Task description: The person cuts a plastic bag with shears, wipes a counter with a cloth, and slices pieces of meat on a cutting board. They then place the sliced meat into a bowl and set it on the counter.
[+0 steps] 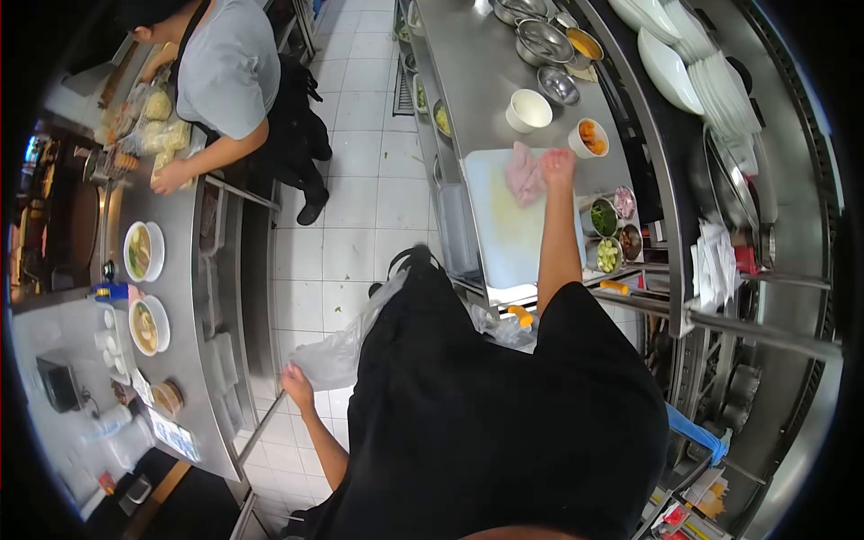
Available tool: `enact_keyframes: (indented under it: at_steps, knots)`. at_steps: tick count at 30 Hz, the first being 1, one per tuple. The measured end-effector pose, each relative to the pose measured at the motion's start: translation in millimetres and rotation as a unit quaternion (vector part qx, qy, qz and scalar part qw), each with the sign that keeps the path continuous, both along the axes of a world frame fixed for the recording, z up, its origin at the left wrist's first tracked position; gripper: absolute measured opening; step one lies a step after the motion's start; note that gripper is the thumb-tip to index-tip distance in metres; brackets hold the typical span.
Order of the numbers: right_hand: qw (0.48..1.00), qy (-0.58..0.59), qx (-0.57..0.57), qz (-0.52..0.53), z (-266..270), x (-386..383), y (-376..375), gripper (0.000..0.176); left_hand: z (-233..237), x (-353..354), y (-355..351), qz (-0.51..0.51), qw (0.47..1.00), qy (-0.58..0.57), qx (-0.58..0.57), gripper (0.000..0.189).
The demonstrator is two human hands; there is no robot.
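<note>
My left hand, low on the left, pinches the edge of a clear plastic bag that hangs out toward my legs above the floor. Stretched forward over the counter, my right hand is closed on the side of a crumpled pink cloth. The cloth lies on the far part of a white cutting board, which has a yellowish stain. Just beyond my right hand stands a white tub with orange pieces in it.
Metal cups of chopped greens stand right of the board. A white bowl and metal bowls are farther back. Plates sit on the right shelf. A co-worker works at the left counter, near two soup bowls.
</note>
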State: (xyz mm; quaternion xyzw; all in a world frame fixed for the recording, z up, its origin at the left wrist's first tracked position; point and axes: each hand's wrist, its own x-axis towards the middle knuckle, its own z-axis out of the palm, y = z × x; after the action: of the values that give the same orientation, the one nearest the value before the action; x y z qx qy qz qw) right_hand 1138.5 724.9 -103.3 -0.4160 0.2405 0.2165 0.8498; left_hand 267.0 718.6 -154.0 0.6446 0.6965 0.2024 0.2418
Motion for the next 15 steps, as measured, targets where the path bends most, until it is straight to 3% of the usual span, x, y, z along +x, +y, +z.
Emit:
enact_keyframes:
  at_steps: [1,2,4,5,8,10,11,12,15]
  knots:
    - [0.999,0.012,-0.013,-0.046,-8,27,3,0.017,1,12,9,-0.021,0.999,0.016,-0.038,0.03]
    - [0.993,-0.07,0.077,0.058,-78,91,-20,0.021,9,25,18,-0.022,0.996,0.025,-0.078,0.031]
    - [0.896,-0.243,0.25,0.276,-205,208,-61,0.031,24,56,34,-0.019,0.986,0.041,-0.158,0.034]
    - [0.997,-0.028,0.02,-0.064,-127,160,-35,0.035,26,65,38,-0.029,0.988,0.03,-0.148,0.035]
    - [0.992,-0.005,-0.031,-0.126,-126,166,-12,0.051,17,80,54,-0.013,0.995,0.001,-0.098,0.036]
    - [0.989,-0.013,-0.034,-0.146,-141,181,-4,0.063,24,95,75,-0.014,0.992,0.045,-0.121,0.036]
    - [0.978,-0.024,-0.088,-0.185,-139,186,0,0.066,24,97,83,-0.024,0.992,0.047,-0.112,0.034]
    - [0.964,-0.032,-0.145,-0.222,-118,178,9,0.07,18,99,90,-0.031,0.993,0.045,-0.102,0.033]
    - [0.949,0.017,-0.166,-0.266,-78,170,33,0.075,20,115,125,0.001,0.985,0.115,-0.13,0.043]
